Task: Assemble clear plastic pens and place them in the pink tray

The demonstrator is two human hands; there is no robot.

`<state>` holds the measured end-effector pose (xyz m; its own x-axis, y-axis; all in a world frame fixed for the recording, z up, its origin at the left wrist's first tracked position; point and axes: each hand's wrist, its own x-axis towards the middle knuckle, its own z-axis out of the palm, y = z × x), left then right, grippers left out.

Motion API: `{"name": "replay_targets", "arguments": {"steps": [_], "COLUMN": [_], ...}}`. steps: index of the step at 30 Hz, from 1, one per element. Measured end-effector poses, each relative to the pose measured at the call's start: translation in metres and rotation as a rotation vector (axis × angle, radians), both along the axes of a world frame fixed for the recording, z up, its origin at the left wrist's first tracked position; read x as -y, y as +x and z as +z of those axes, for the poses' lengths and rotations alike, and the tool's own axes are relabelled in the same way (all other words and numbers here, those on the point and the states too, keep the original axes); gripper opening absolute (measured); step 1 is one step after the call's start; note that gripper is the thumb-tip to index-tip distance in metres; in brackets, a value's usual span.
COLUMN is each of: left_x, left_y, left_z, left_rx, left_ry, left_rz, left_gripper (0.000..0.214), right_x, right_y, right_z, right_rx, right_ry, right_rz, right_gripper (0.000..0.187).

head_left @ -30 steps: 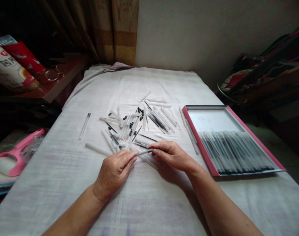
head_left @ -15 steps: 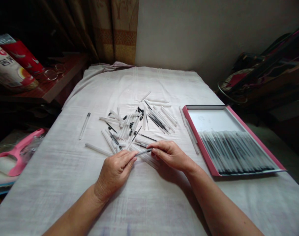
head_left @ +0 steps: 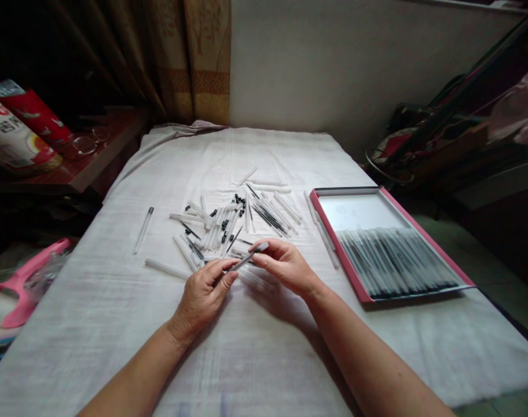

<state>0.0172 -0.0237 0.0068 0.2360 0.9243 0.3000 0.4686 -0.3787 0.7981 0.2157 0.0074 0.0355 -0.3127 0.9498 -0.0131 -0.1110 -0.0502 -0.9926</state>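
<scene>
My left hand (head_left: pixel 203 292) pinches the near end of a pen (head_left: pixel 246 259), fingers closed on it. My right hand (head_left: pixel 285 266) is clamped on the far end. The pen sits tilted just above the middle of the table (head_left: pixel 264 347), at the near side of the pile (head_left: pixel 229 223). Best, I think, to keep both ends in line and press straight. The tray (head_left: pixel 337 243) lies towards the right edge.

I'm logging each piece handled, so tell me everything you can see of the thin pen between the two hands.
The pen is a slim straight stick, seemingly clear plastic with a dark core. It slants, far end away and to the right. The left hand pinches its near end, the right hand its far end. It is held over the white cloth, in front of the loose pile of similar parts. Finer detail is too small to tell.
</scene>
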Motion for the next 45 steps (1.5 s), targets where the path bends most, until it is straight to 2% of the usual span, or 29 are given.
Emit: {"name": "replay_targets", "arguments": {"steps": [3, 6, 9, 11, 13, 15, 18, 21, 25, 30, 34, 37, 41, 43, 45], "left_x": [-0.002, -0.002, -0.001, -0.001, -0.001, -0.001, -0.001, -0.002, -0.002, -0.004, -0.004, -0.004, -0.004, -0.004, -0.003], "left_y": [-0.002, -0.002, -0.002, -0.001, -0.001, -0.001, -0.001, -0.001, -0.001, -0.001, -0.002, -0.002, -0.001, -0.001, 0.000], "left_z": [-0.001, -0.002, -0.001, 0.000, 0.002, 0.003, 0.002, 0.002, 0.003, 0.002, 0.002, 0.002, 0.002, 0.002, 0.002], "left_rx": [0.018, 0.023, 0.000, -0.013, -0.022, -0.033, -0.053, -0.073, -0.111, -0.135, -0.150, -0.147, -0.145, -0.139, -0.127], "left_ry": [-0.078, -0.116, -0.076, -0.054, -0.046, -0.047, -0.041, -0.026, -0.009, 0.026, 0.050, 0.044, 0.043, 0.046, 0.049], "left_rz": [0.020, 0.018, 0.001, -0.006, -0.019, -0.033, -0.029, -0.025, -0.025, -0.035, -0.039, -0.043, -0.037, -0.033, -0.038], "left_gripper": [0.030, 0.029, 0.025, 0.024, 0.025, 0.025, 0.026, 0.027, 0.029, 0.029, 0.028, 0.028, 0.027, 0.026, 0.025], "right_x": [-0.007, -0.013, -0.012, -0.008, -0.004, -0.002, -0.002, -0.004, -0.007, -0.007, -0.006, -0.007, -0.016, -0.023, -0.030], "right_y": [0.023, 0.071, 0.136, 0.180, 0.220, 0.252, 0.285, 0.306, 0.319, 0.321, 0.319, 0.312, 0.284, 0.267, 0.253], "right_z": [0.011, 0.029, 0.048, 0.060, 0.067, 0.070, 0.064, 0.053, 0.038, 0.025, 0.025, 0.030, 0.033, 0.030, 0.025], "right_rx": [0.039, 0.156, 0.452, 0.752, 1.108, 1.358, 1.522, 1.618, 1.662, 1.703, 1.774, 1.794, 1.711, 1.685, 1.711], "right_ry": [0.077, 0.220, 0.359, 0.359, 0.249, 0.080, -0.100, -0.197, -0.216, -0.178, -0.187, -0.143, 0.066, 0.197, 0.245], "right_rz": [-0.201, -0.467, -0.741, -0.868, -0.888, -0.831, -0.706, -0.610, -0.528, -0.485, -0.486, -0.556, -0.612, -0.560, -0.492], "right_gripper": [0.032, 0.034, 0.042, 0.052, 0.048, 0.047, 0.049, 0.055, 0.051, 0.050, 0.051, 0.049, 0.039, 0.036, 0.033]}}
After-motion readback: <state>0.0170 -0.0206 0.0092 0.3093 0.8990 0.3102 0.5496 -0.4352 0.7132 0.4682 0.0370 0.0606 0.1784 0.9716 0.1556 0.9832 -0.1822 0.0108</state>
